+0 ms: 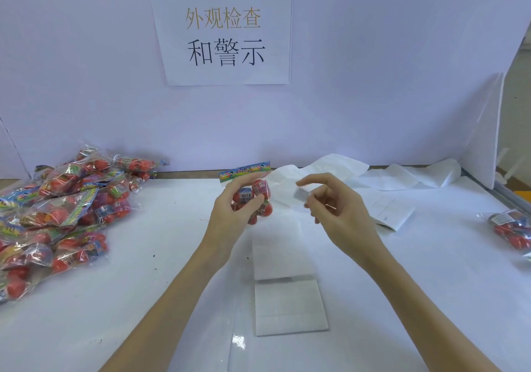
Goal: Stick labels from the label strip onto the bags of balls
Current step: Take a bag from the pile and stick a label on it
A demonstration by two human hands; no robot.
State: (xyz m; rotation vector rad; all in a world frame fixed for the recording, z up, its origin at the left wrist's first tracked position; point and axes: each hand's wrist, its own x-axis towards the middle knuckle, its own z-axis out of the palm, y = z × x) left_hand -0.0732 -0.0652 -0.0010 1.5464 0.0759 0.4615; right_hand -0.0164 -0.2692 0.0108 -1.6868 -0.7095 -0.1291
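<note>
Red balls fill the bag point(253, 196) that my left hand point(230, 213) holds tight. My right hand point(336, 208) pinches a small white label point(304, 191) just right of the bag, flat side facing it. I think the label goes left next. More bags point(63, 213) sit far left of it.

My left hand point(230, 210) holds a bag of red balls point(254, 199) up at the centre of the frame, its colourful header card at the top. My right hand point(336, 208), just right of it, pinches a small white label point(303, 192) between thumb and fingers. Below my hands the label strip point(290, 307) lies folded on the white table point(115, 299). A heap of bagged balls point(57, 208) fills the left edge; one more bag point(513, 228) sits at the far right.
</note>
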